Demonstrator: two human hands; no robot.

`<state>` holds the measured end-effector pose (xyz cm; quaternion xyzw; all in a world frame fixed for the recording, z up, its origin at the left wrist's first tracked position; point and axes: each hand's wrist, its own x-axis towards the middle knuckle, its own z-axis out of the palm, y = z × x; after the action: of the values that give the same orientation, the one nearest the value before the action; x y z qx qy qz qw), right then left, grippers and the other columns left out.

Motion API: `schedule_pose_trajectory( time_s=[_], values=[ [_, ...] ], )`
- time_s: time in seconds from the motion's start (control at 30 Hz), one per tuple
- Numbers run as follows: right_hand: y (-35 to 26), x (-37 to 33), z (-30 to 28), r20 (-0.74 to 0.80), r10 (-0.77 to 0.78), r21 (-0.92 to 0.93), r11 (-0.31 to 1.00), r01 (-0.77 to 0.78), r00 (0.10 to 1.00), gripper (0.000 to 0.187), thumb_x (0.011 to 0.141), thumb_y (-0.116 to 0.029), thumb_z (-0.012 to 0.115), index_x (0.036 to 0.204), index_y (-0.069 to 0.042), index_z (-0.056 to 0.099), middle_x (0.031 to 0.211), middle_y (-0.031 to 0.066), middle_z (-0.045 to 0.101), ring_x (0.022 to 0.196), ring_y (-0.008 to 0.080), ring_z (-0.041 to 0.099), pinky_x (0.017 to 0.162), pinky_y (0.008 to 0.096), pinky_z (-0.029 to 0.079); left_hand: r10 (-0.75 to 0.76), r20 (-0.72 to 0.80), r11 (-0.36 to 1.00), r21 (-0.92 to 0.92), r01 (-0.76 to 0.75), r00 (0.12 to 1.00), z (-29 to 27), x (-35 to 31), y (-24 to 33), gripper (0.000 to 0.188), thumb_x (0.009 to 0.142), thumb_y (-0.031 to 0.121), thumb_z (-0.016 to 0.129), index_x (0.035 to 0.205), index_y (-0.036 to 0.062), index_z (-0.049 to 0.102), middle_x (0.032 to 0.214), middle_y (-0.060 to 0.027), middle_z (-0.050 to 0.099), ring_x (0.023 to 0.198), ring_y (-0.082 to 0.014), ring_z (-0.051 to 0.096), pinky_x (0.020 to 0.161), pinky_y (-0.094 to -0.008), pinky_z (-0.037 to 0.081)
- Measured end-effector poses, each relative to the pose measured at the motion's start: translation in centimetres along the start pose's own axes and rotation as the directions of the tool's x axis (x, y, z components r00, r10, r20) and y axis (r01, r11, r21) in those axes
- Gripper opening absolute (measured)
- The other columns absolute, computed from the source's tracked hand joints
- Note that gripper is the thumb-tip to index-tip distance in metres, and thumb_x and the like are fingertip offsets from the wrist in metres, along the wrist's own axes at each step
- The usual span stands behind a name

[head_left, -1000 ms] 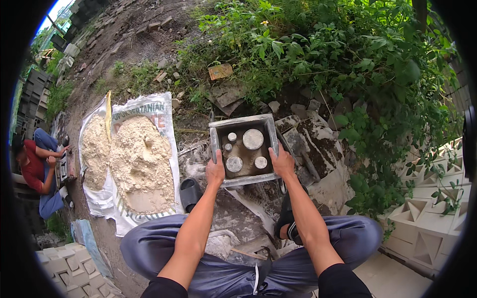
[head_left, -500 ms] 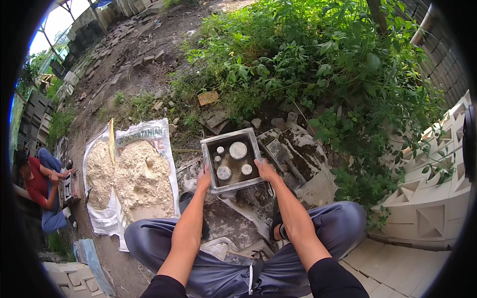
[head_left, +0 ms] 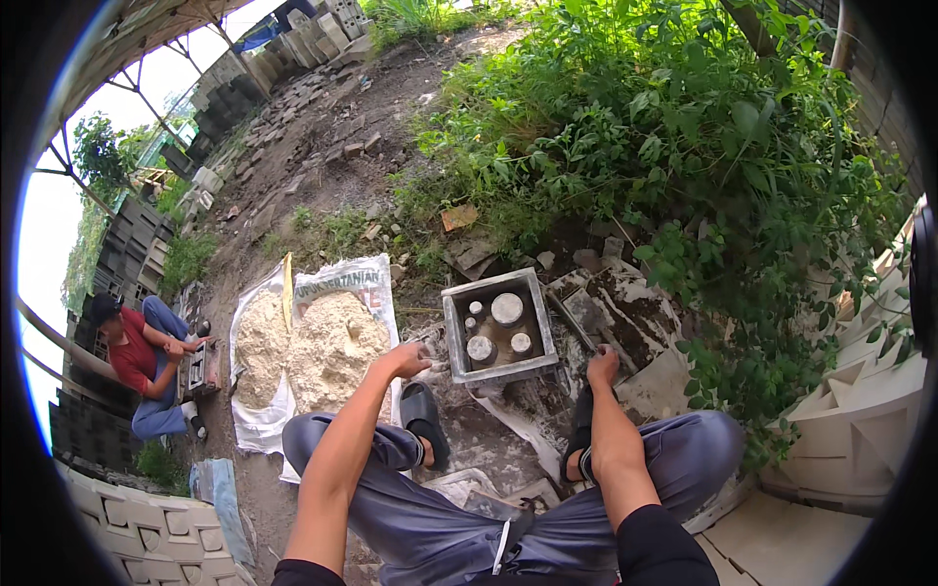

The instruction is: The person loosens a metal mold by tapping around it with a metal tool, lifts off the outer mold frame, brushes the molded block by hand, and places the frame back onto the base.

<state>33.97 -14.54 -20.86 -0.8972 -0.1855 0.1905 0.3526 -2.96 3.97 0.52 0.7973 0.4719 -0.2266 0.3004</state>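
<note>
A square grey mould box (head_left: 500, 373) sits on the ground between my feet, with several round pale plugs of different sizes standing inside it, the largest plug (head_left: 507, 309) at the back. Its floor between the plugs looks brown and wet. To the left of the box, my left hand (head_left: 405, 359) is off the rim, its fingers loosely bent and holding nothing that I can see. My right hand (head_left: 603, 365) is apart from the box on its right side, fingers loosely bent, beside a dark flat bar (head_left: 572, 320).
Two heaps of pale powder (head_left: 337, 342) lie on opened white sacks (head_left: 386, 278) to the left. Beyond them a person in a red shirt (head_left: 147, 356) sits with a similar box. Green plants (head_left: 625, 146) grow ahead; pale patterned blocks (head_left: 860, 420) are stacked at right.
Both hands have let go of the mould box and moved outward from its sides. The box now rests on the ground. The whole view has shifted, so the scene sits farther right.
</note>
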Motion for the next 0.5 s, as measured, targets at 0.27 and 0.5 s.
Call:
schedule_pose_trajectory(
  time_s=[0.27, 0.5],
  values=[
    [-4.2, 1.7, 0.6, 0.380, -0.180, -0.243, 0.927, 0.286, 0.907, 0.040, 0.086, -0.006, 0.047, 0.126, -0.009, 0.050, 0.121, 0.0150, 0.049, 0.114, 0.0333, 0.047, 0.092, 0.0470, 0.042, 0.213, -0.183, 0.964, -0.123, -0.237, 0.960, -4.2, -4.0, 9.0, 0.035, 0.091, 0.028, 0.053, 0.120, 0.0072, 0.054, 0.110, -0.0185, 0.063, 0.103, -0.0323, 0.060, 0.088, -0.0389, 0.046],
    [-3.6, 1.9, 4.1, 0.428, -0.275, -0.726, 0.463, 0.508, 0.861, 0.041, 0.094, -0.020, 0.049, 0.132, -0.005, 0.041, 0.121, 0.0150, 0.049, 0.113, 0.0309, 0.049, 0.096, 0.0514, 0.039, 0.035, -0.110, 0.997, -0.059, -0.042, 0.993, 2.6, 3.7, 3.1, 0.047, 0.088, 0.027, 0.057, 0.126, 0.0020, 0.047, 0.116, -0.0260, 0.057, 0.111, -0.0385, 0.054, 0.095, -0.0432, 0.042]
  ],
)
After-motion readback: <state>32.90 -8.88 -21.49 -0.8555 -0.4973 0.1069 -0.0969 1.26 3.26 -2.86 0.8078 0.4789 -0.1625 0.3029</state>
